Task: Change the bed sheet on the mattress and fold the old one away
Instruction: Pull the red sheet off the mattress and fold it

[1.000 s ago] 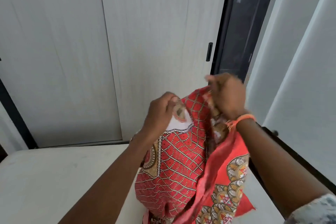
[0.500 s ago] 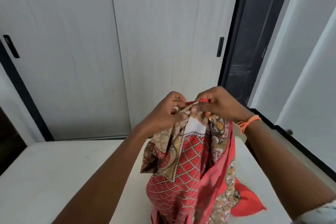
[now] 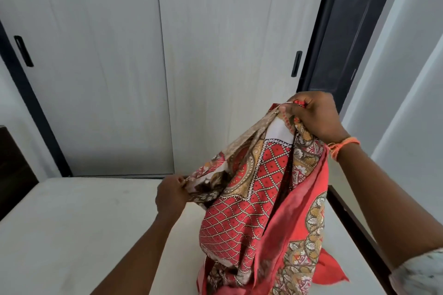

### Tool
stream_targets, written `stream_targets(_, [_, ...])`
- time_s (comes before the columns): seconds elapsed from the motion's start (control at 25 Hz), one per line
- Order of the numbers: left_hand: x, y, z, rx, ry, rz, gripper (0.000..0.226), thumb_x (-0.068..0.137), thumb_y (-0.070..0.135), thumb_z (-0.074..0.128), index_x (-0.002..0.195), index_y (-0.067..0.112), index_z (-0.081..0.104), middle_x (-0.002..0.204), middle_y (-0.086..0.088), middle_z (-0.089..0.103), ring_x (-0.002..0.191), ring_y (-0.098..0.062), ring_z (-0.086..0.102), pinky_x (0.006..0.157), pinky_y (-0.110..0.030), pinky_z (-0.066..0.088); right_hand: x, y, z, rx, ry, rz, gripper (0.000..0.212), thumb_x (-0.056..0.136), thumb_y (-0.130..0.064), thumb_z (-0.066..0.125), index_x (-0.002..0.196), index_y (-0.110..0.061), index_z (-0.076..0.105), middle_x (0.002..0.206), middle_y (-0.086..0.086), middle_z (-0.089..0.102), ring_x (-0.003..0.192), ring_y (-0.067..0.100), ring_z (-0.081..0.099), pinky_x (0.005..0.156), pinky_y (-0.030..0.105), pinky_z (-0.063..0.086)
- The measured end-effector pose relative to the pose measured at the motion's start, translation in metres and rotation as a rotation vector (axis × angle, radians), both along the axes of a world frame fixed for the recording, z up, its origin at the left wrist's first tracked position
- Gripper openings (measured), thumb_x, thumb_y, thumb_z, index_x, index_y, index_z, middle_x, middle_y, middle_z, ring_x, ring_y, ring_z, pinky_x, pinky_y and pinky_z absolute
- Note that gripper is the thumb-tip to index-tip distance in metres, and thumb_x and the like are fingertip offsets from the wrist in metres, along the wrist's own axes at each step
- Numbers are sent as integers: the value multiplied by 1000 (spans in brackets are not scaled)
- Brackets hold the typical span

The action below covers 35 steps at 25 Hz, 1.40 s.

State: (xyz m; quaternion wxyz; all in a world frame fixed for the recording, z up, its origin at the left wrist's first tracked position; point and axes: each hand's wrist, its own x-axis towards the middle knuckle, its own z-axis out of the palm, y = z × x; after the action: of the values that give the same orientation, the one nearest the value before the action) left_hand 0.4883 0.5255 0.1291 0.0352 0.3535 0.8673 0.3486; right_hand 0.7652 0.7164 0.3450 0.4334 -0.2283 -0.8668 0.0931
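Sheet [image 3: 251, 211], red patterned, hanging bunched above bare mattress [image 3: 72, 223], lower end resting on it. Right hand [image 3: 314, 116] high, fingers clamped on top edge. Left hand [image 3: 171, 196] lower, fingers pinching side edge. Wardrobe doors [image 3: 155, 55] behind.

Red patterned sheet [image 3: 251, 199] between both hands

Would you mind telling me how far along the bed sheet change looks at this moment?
Done: the pale mattress lies bare, so a sheet appears to be off. In hand: the right hand holds the red patterned cotton sheet up by an edge, while the left hand pinches another edge lower down, above the mattress. Whether this sheet is the old or the fresh one cannot be told. Left: nothing is spread on the mattress yet, and no folded sheet is in view.
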Motion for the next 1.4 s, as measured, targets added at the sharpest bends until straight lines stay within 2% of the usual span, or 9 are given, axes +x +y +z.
stream_targets(0.32, [-48, -40, -42, -418, -270, 91, 19, 66, 18, 65, 82, 10, 64, 75, -8, 67, 62, -26, 67, 63, -34, 60, 5, 26, -11, -22, -14, -239, 36, 84, -48, 67, 82, -12, 74, 73, 6, 69, 66, 24, 63, 60, 39, 54])
stream_targets(0.44, [-30, -47, -53, -147, -921, 189, 22, 81, 21, 69, 79, 0, 62, 65, -10, 67, 46, -22, 59, 45, -26, 52, -6, 26, -15, -13, 17, -261, 36, 84, -48, 67, 81, -13, 73, 71, 6, 68, 64, 24, 61, 58, 33, 49])
stream_targets(0.52, [-16, -55, -62, -67, -1113, 161, 19, 90, 15, 66, 83, -2, 64, 59, -8, 66, 40, -16, 55, 39, -18, 43, -9, 29, -14, -10, 10, -271, 36, 85, -48, 67, 81, -12, 73, 71, 7, 68, 63, 24, 61, 57, 30, 47])
stream_targets(0.68, [3, -64, -84, 3, -162, -57, 46, 77, 16, 82, 111, 13, 51, 98, -1, 65, 64, -17, 61, 52, -28, 45, -15, 33, -18, -32, -12, -302, 36, 85, -48, 66, 81, -13, 73, 71, 7, 68, 63, 24, 60, 58, 32, 49])
stream_targets(0.8, [30, -65, -99, 103, 267, -398, 64, 69, 11, 87, 112, 14, 39, 121, -12, 50, 47, -15, 58, 35, -18, 42, -27, 32, -21, -74, 17, -351, 36, 85, -48, 66, 79, -13, 72, 73, 8, 69, 65, 27, 62, 61, 34, 51])
stream_targets(0.92, [54, -67, -106, 64, 589, -594, 56, 65, 17, 88, 108, 19, 52, 124, -9, 57, 42, -10, 56, 34, -15, 44, -33, 36, -20, -136, 46, -392, 38, 84, -49, 66, 79, -13, 72, 75, 9, 70, 67, 28, 64, 65, 40, 56])
stream_targets(1.08, [53, -68, -109, 14, 563, -647, 47, 65, 11, 87, 104, 23, 64, 96, 1, 70, 51, -12, 62, 40, -20, 48, -36, 41, -21, -211, 53, -424, 38, 84, -50, 67, 82, -13, 73, 78, 9, 70, 71, 29, 65, 69, 42, 57])
stream_targets(1.24, [49, -68, -103, 94, 312, -459, 8, 85, 23, 59, 89, 30, 59, 83, 5, 66, 54, -11, 61, 43, -22, 48, -35, 48, -26, -273, 45, -445, 37, 84, -49, 67, 82, -12, 72, 75, 7, 66, 72, 28, 63, 69, 38, 54])
stream_targets(1.4, [41, -59, -90, 112, 388, -351, 38, 72, 28, 85, 74, 19, 47, 64, 4, 57, 43, -12, 54, 35, -20, 39, -32, 59, -29, -362, 55, -453, 39, 83, -49, 69, 61, -19, 59, 71, 9, 64, 70, 30, 63, 63, 35, 48])
